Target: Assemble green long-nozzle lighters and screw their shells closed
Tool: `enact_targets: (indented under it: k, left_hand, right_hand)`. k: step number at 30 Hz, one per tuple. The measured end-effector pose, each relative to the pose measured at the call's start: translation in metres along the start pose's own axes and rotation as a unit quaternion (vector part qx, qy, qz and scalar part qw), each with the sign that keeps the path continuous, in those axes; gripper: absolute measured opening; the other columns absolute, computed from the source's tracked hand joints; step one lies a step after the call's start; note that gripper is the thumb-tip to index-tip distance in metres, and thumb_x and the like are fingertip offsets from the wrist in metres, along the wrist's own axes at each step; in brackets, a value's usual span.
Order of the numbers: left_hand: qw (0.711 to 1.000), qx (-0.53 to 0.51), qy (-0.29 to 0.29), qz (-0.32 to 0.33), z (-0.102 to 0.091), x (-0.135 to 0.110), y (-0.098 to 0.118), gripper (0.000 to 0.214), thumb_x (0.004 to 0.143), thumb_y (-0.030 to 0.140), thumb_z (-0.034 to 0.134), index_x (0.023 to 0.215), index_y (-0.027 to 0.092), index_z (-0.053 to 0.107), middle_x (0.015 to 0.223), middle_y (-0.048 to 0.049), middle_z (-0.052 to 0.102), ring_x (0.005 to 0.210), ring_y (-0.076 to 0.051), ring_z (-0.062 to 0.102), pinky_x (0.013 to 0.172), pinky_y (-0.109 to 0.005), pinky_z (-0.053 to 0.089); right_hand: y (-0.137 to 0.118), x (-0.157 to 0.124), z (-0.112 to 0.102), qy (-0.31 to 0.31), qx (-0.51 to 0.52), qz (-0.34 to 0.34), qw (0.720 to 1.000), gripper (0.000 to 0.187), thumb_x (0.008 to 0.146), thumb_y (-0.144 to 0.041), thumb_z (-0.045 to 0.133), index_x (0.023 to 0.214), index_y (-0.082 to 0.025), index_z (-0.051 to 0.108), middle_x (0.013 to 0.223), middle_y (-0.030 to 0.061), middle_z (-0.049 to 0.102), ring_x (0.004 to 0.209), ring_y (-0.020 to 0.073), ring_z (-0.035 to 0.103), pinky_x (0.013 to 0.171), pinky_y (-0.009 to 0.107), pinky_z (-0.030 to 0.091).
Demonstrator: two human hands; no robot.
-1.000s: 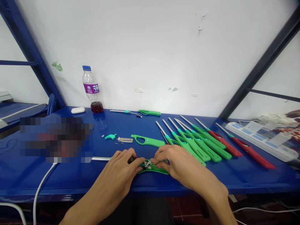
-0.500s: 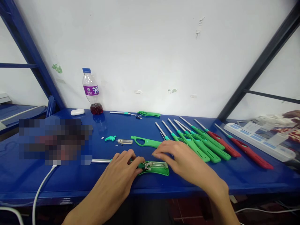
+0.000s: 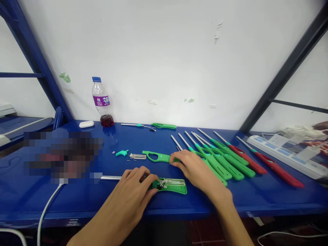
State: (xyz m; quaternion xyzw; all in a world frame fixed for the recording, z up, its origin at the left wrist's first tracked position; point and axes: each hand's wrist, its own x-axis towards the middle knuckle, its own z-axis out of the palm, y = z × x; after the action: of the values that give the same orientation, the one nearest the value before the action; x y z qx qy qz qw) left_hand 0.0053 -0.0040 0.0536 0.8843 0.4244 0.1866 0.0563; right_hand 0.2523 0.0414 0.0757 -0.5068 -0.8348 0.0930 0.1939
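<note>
My left hand (image 3: 138,189) is closed over an opened green gas lighter (image 3: 176,188) near the table's front edge. Its metal tube points left; a clear fuel tank and wires show inside the casing half, while my fingers hide its middle. Behind it lies the other green casing half (image 3: 159,157), with a trigger-guard loop. My right hand (image 3: 191,164) pinches the right end of that casing half, fingertips closed on it. To its left are a loose clear fuel tank (image 3: 138,156), a turquoise trigger (image 3: 122,153) and two tiny metal pins.
Several whole green lighters (image 3: 225,167) and two red lighters (image 3: 279,169) lie to the right, near a white power strip (image 3: 287,155). A soda bottle (image 3: 102,102), a white case (image 3: 86,124) and another dismantled lighter (image 3: 164,126) sit along the wall. A white cable (image 3: 47,205) runs at left.
My right hand has moved left and away from me, from beside the opened lighter to the end of the loose casing half. My left hand keeps its hold on the lighter.
</note>
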Motion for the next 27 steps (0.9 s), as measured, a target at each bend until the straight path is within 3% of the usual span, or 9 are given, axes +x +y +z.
enact_targets:
  k: [5,11,19,27]
  left_hand:
    - [1.0,-0.004,0.013,0.01,0.002,-0.004,0.001,0.023,0.105,0.017,0.051,0.121,0.026,0.065,0.115,-0.0066,0.062,0.101,-0.028,0.062,0.088,-0.047,0.049]
    - [1.0,0.024,0.009,0.0,0.003,-0.001,0.008,0.02,0.105,0.017,0.049,0.112,0.024,0.066,0.109,-0.0079,0.059,0.094,-0.029,0.058,0.085,-0.048,0.048]
    - [1.0,0.023,-0.017,-0.005,-0.002,-0.002,0.011,0.022,0.106,0.014,0.047,0.115,0.022,0.065,0.112,-0.0086,0.059,0.097,-0.029,0.057,0.086,-0.051,0.047]
    - [0.999,0.039,0.007,0.011,0.0,-0.002,0.008,0.021,0.105,0.014,0.051,0.118,0.023,0.065,0.112,-0.0077,0.06,0.1,-0.03,0.058,0.088,-0.051,0.047]
  right_hand:
    - [-0.004,-0.002,0.0,0.0,0.003,-0.001,1.0,0.024,0.105,-0.008,0.048,0.107,-0.025,0.065,0.104,0.0031,0.075,0.095,0.0216,0.07,0.08,0.031,0.046]
    - [-0.006,-0.009,-0.001,-0.024,0.029,0.004,0.999,0.037,0.1,-0.001,0.04,0.112,-0.027,0.062,0.116,0.0035,0.068,0.105,0.0192,0.067,0.086,0.031,0.048]
    - [-0.001,-0.013,0.0,-0.04,0.028,0.017,0.999,0.037,0.101,-0.003,0.039,0.115,-0.028,0.062,0.116,0.0042,0.069,0.11,0.0227,0.064,0.089,0.035,0.05]
    - [-0.001,-0.025,-0.023,-0.008,0.018,0.015,1.0,0.035,0.107,-0.013,0.042,0.118,-0.03,0.071,0.114,0.0018,0.075,0.105,0.0222,0.069,0.091,0.036,0.048]
